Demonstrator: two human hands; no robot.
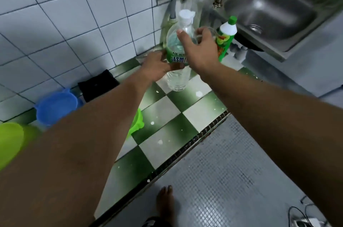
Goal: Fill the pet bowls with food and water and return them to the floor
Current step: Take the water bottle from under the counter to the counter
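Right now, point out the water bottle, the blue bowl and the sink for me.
water bottle (177, 80): head view, on the clear lower body below the green label.
blue bowl (55, 106): head view, on its inner surface.
sink (269, 13): head view, on the bare steel basin wall.

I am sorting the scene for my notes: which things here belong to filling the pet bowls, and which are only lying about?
Job:
- water bottle, held by left hand and right hand
- blue bowl
- green bowl

Lying about:
- dish soap bottle
- black cloth
- sink
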